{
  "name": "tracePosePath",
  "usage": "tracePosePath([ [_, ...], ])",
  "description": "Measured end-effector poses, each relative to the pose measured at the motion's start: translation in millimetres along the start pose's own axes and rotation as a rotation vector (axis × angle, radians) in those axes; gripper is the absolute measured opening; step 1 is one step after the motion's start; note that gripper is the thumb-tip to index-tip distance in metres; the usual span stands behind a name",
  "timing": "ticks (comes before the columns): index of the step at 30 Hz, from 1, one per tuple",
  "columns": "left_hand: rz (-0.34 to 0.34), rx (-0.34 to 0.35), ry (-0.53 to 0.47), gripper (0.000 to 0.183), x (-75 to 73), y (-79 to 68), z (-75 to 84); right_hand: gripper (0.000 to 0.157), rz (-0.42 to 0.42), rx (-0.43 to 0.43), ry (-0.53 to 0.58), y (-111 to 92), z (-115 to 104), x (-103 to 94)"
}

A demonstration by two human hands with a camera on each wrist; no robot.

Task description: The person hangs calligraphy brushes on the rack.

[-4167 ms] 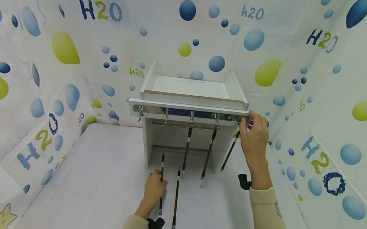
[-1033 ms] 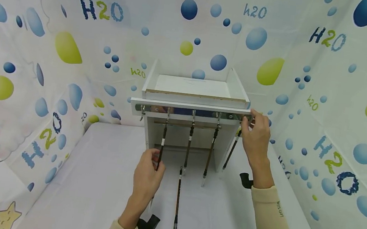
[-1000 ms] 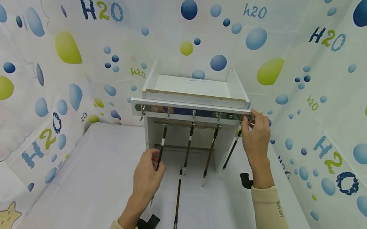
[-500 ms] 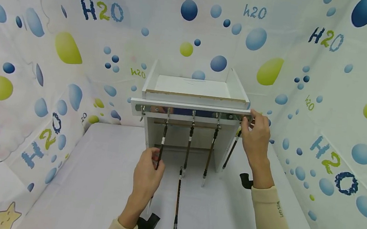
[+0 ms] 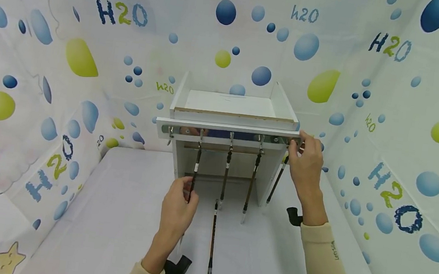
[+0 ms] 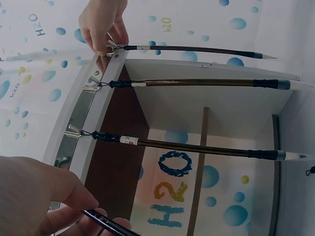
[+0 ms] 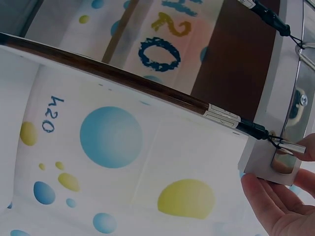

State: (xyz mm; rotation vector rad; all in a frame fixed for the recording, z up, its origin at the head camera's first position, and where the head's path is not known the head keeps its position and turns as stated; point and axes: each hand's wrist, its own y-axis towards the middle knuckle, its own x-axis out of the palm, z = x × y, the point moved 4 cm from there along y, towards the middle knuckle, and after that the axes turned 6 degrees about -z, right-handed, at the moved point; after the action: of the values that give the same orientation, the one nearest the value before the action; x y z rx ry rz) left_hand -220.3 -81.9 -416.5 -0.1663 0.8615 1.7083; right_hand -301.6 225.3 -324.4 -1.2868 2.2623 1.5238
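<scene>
Dark brush (image 5: 198, 156) — near-upright beneath white rail (image 5: 217, 133)

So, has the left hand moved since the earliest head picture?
Yes: the left hand is now higher in view, closer to the hook rail.

From the head I look forward and down over the white cloth-covered tabletop (image 5: 124, 212); close in, both sideways wrist views share the right end of the long white metal-faced rail (image 5: 216, 133), the left looking along it.

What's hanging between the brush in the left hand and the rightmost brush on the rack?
Two: the center brush and the right-of-center brush, both hanging from the rack. Shows in the head and left wrist views.
</scene>
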Motion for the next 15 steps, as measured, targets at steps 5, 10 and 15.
tracePosePath([
  [5, 0.002, -0.015, -0.009, 0.034, -0.3, 0.4, -1.1, 0.036, -0.002, 0.008, -0.009, -0.2, 0.7, 0.5],
  [10, 0.004, -0.010, -0.012, 0.034, -0.4, 0.4, -1.3, 0.036, -0.007, 0.020, -0.003, -0.1, 0.6, 0.4],
  [15, -0.013, -0.020, -0.013, 0.033, -0.1, 0.7, -2.0, 0.036, -0.008, 0.017, 0.002, -0.4, -0.2, 0.4],
])
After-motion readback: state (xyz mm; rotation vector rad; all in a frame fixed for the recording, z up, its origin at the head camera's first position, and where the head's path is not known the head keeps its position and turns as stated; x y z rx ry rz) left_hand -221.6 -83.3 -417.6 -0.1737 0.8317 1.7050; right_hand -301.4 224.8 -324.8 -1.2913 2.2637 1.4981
